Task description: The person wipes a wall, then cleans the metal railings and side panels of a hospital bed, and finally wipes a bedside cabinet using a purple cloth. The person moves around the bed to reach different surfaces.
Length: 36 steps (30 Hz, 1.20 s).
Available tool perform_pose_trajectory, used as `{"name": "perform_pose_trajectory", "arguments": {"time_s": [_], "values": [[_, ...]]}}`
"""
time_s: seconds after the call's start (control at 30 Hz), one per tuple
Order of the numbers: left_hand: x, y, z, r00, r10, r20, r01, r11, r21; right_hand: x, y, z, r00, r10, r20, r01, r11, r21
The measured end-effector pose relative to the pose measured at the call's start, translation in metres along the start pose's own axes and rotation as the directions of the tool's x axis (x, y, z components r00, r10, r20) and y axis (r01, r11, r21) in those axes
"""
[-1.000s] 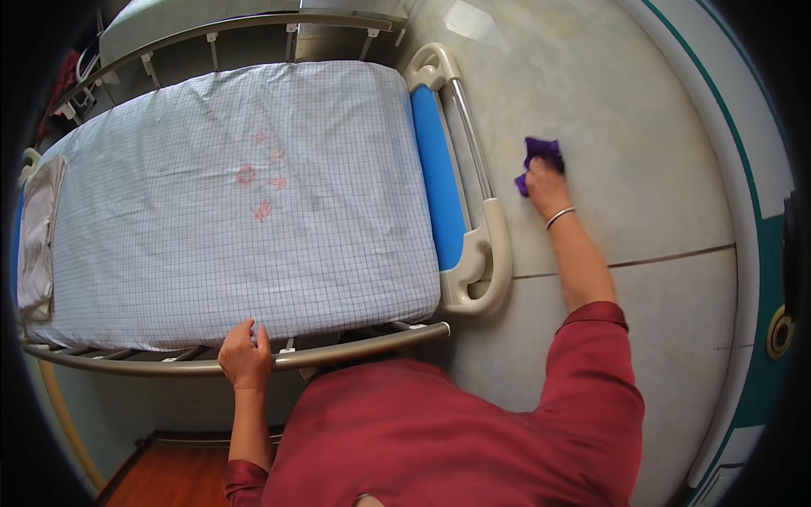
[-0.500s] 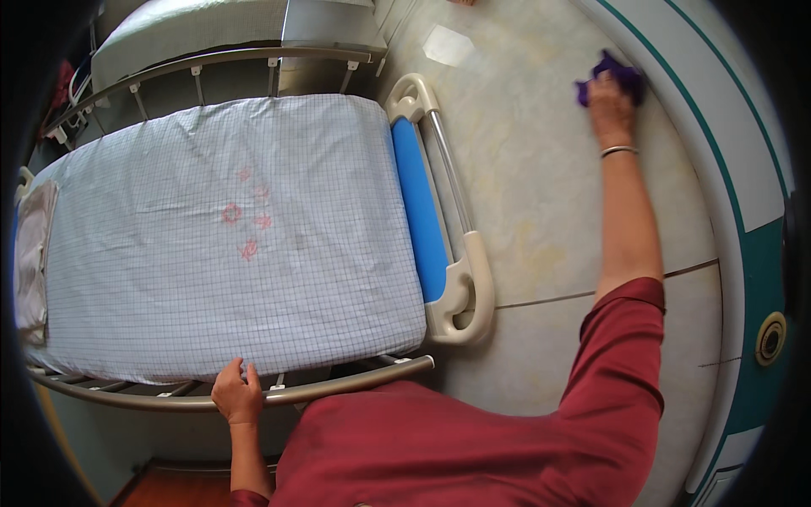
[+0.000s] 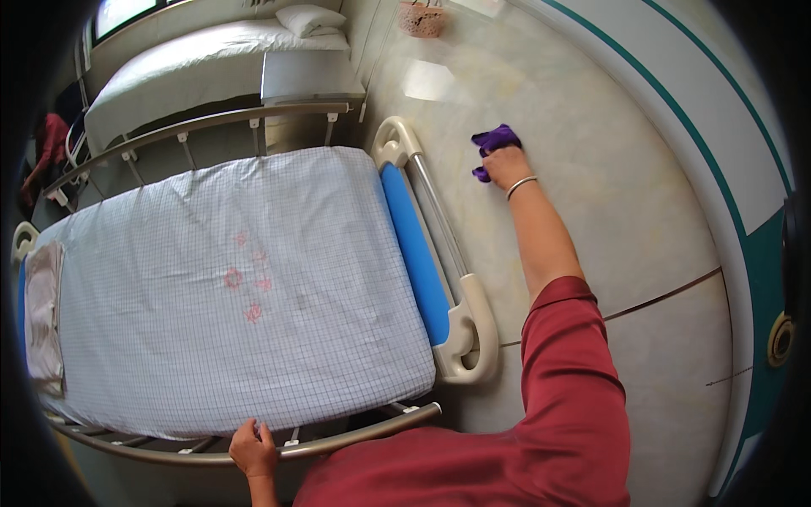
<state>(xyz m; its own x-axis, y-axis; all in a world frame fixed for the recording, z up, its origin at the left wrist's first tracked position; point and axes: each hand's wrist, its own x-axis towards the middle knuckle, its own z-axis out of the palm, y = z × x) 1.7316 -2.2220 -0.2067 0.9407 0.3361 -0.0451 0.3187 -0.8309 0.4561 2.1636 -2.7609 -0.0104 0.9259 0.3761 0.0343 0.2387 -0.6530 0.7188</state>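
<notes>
My right hand is stretched out ahead with its fingers closed on a crumpled purple cloth. The cloth lies against a pale marbled tile surface, beyond the bed's foot end. A silvery bangle is on that wrist. At the near side of the bed, my left hand rests over the curved metal bed rail, thumb raised and fingertips beside the sheet's edge. The bed carries a pale checked sheet with red marks in its middle. Its beige footboard has a blue panel.
Another bed with a white pillow stands at the far left, next to a bedside cabinet. A pink basket is at the top. A person in red shows at the left rim. Green stripes line the right side.
My right hand has moved the purple cloth left and nearer across the tiles. The view has shifted, bringing the basket and pillow into sight. My left hand stays at the rail.
</notes>
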Motion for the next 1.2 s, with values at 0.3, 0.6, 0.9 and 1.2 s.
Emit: {"name": "perform_pose_trajectory", "arguments": {"time_s": [0.3, 0.6, 0.9, 1.2], "values": [[0.001, -0.002, 0.005, 1.0, -0.004, -0.019, 0.003, 1.0, -0.007, 0.006, 0.112, -0.1, 0.807, 0.265, -0.527, -0.458, 0.845, -0.276], [0.0, -0.008, 0.004, 0.997, 0.074, -0.032, -0.075, 0.997, -0.026, -0.09, 0.089, -0.249, 0.872, 0.251, -0.42, -0.421, 0.823, -0.382], [-0.002, -0.008, 0.003, 0.976, 0.196, -0.093, -0.2, 0.979, -0.036, -0.226, 0.158, -0.425, 0.578, -0.087, -0.812, -0.676, 0.506, -0.536], [-0.001, -0.006, 0.002, 0.966, 0.223, -0.128, -0.232, 0.971, -0.062, -0.253, 0.112, -0.318, 0.748, 0.437, -0.5, -0.58, 0.796, -0.173]]}}
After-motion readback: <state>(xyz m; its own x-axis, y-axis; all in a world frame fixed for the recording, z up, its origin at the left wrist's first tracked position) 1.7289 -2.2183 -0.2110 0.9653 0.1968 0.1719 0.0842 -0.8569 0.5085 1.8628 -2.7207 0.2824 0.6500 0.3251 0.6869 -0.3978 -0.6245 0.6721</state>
